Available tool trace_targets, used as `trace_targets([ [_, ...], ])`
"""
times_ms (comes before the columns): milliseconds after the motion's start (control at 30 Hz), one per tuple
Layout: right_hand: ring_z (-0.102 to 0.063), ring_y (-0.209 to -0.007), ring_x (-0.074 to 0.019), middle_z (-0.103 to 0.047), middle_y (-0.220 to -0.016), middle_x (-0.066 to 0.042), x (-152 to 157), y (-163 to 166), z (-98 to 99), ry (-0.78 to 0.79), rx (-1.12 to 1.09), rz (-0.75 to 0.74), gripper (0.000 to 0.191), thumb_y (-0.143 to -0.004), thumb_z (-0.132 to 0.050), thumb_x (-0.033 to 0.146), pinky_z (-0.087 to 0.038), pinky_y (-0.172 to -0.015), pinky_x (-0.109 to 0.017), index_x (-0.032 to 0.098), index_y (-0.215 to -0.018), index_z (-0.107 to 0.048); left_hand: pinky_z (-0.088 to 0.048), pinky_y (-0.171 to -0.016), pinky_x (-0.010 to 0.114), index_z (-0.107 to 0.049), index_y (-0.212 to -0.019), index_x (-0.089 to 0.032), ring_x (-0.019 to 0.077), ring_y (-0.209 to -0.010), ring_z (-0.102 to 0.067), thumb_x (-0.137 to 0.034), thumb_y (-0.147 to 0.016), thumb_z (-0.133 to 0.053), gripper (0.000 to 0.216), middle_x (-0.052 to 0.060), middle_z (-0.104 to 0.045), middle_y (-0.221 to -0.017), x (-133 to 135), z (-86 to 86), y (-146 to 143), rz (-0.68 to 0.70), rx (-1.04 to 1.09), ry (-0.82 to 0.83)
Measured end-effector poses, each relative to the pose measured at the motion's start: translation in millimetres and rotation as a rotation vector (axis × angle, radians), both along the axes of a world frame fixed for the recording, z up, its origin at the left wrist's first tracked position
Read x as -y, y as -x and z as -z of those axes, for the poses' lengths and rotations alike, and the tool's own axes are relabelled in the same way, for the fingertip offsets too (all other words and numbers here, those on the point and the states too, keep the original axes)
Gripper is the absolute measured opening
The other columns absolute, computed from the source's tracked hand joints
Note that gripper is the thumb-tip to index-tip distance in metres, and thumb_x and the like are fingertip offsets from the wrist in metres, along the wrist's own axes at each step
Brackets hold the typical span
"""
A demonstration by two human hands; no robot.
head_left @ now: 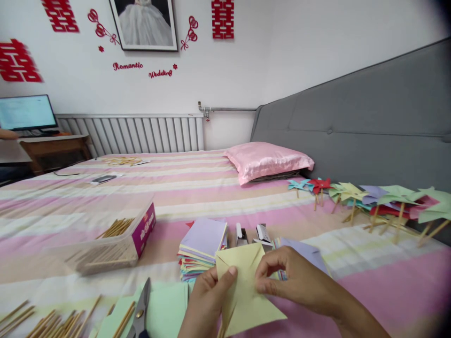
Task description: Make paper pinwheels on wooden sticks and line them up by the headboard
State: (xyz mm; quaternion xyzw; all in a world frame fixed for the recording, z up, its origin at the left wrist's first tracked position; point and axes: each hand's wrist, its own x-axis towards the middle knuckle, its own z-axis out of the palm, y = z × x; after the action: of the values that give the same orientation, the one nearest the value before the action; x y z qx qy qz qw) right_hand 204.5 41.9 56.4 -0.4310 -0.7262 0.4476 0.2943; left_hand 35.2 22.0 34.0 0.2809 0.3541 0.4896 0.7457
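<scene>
A pale yellow square of paper (248, 300), with slits running in from its corners, is held up in front of me. My left hand (210, 293) grips its left side, thumb on top. Below that thumb, the end of a thin wooden stick (221, 330) shows at the paper's lower left; whether the hand holds it too is unclear. At the right edge, my right hand (294, 277) pinches the paper between thumb and fingers. Just behind are a stack of coloured paper squares (202, 244) and two small open boxes (241, 234), partly covered by the paper.
Scissors (141, 310) lie on green paper (167, 305) at front left, beside loose wooden sticks (63, 324). A clear plastic box (121, 251) holds more sticks. Finished paper pinwheels (398, 197) line the grey headboard (359, 117). A pink pillow (268, 159) rests farther back.
</scene>
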Motion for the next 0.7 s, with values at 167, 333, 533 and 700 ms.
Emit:
trace_targets([
  [167,-0.059,-0.067,-0.0145,-0.066,-0.067,-0.002,-3.9,0.4,5.9,0.048,-0.034,0.025,0.007,-0.069,-0.062,0.02,-0.044,-0.061,-0.022,0.015,-0.067,-0.067,-0.047,-0.063,0.028,-0.072,-0.081,-0.012,0.0216,-0.067,-0.066,-0.038,-0.06,-0.072,0.033,0.011,-0.072,-0.069,-1.4,1.8,-1.3,0.006,-0.01,-0.02],
  [333,-0.055,-0.062,-0.0123,-0.065,-0.065,-0.002,-6.1,1.2,8.9,0.043,-0.027,0.042,0.01,-0.07,-0.061,0.022,-0.041,-0.057,-0.02,0.015,-0.067,-0.067,-0.047,-0.064,0.028,-0.072,-0.082,-0.011,0.0224,-0.068,-0.065,-0.039,-0.058,-0.073,0.037,0.011,-0.072,-0.07,-0.6,2.8,-1.7,0.021,-0.016,-0.021],
  [533,-0.054,-0.061,-0.0122,-0.065,-0.064,-0.002,-5.0,2.3,7.1,0.034,0.024,0.059,0.009,-0.069,-0.06,0.02,-0.04,-0.057,-0.021,0.015,-0.065,-0.067,-0.046,-0.064,0.029,-0.071,-0.086,-0.011,0.0231,-0.069,-0.065,-0.042,-0.056,-0.074,0.043,0.012,-0.072,-0.073,0.2,3.1,-3.3,0.03,-0.015,-0.019],
  [700,-0.056,-0.062,-0.0135,-0.065,-0.064,-0.002,-3.1,2.2,7.6,0.028,0.062,0.068,0.01,-0.07,-0.059,0.02,-0.042,-0.058,-0.022,0.015,-0.066,-0.067,-0.046,-0.064,0.031,-0.071,-0.088,-0.011,0.0239,-0.069,-0.065,-0.041,-0.055,-0.074,0.045,0.012,-0.072,-0.073,2.6,0.7,-4.5,0.04,0.005,-0.014],
])
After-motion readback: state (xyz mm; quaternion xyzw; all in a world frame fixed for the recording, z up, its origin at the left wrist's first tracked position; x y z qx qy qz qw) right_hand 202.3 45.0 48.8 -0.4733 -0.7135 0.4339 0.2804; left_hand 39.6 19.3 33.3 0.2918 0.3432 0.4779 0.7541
